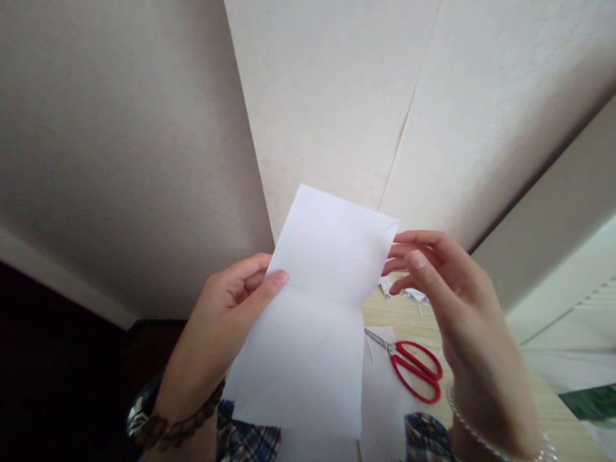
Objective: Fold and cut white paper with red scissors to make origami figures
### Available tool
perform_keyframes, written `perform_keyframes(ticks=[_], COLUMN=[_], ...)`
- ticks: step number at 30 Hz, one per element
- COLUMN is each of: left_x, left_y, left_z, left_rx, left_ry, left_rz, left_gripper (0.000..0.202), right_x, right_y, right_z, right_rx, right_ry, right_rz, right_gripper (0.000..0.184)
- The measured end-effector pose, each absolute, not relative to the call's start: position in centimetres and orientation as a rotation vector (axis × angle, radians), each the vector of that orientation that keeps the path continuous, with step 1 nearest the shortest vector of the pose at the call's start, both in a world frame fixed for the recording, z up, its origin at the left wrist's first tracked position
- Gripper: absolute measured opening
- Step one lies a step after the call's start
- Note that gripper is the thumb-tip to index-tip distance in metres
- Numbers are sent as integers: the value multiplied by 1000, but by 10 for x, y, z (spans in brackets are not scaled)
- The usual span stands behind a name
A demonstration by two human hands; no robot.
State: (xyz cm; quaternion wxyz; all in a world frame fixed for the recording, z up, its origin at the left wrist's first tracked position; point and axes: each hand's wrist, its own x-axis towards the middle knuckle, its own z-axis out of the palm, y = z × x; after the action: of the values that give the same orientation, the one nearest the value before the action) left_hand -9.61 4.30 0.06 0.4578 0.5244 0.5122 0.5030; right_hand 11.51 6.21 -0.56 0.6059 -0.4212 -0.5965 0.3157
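Observation:
A white sheet of paper [308, 359] with a crease across its middle is held up in front of me. My left hand [235, 295] pinches its left edge near the crease, thumb on the near face. Beside the sheet's upper right edge, my right hand [443, 289] has its fingers apart; the fingertips are at or just behind the edge, and nothing is gripped. Below, red-handled scissors [416, 369] lie on the table, blades pointing left toward the paper and partly over other white paper.
The light wooden table [543, 398] carries small paper scraps [416, 295] behind the right hand and more white paper [385, 410] near the scissors. Pale walls [337, 96] rise close behind. A green item [591, 403] lies at the right edge.

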Motion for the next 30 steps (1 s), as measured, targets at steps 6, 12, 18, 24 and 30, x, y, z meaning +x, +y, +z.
perform_keyframes(ticks=[6,12,18,24,30], left_x=[-98,-100,-98,-93,-93], left_y=[46,46,44,44,44], left_z=[-8,-8,-3,0,0], left_rx=[1281,1297,1329,1334,1379], left_ry=[1155,1115,1160,1126,1177], left_rz=[1350,1234,1092,1067,1010], left_gripper=[19,26,28,27,22], right_x=[112,109,108,105,101], right_y=[69,67,65,66,63], right_z=[-7,-8,-10,-11,-11], right_rx=[-950,-961,-992,-1005,-1068], right_ry=[-1505,-1515,-1530,-1552,-1518], right_rz=[985,942,847,787,613], right_gripper=[12,12,10,10,10])
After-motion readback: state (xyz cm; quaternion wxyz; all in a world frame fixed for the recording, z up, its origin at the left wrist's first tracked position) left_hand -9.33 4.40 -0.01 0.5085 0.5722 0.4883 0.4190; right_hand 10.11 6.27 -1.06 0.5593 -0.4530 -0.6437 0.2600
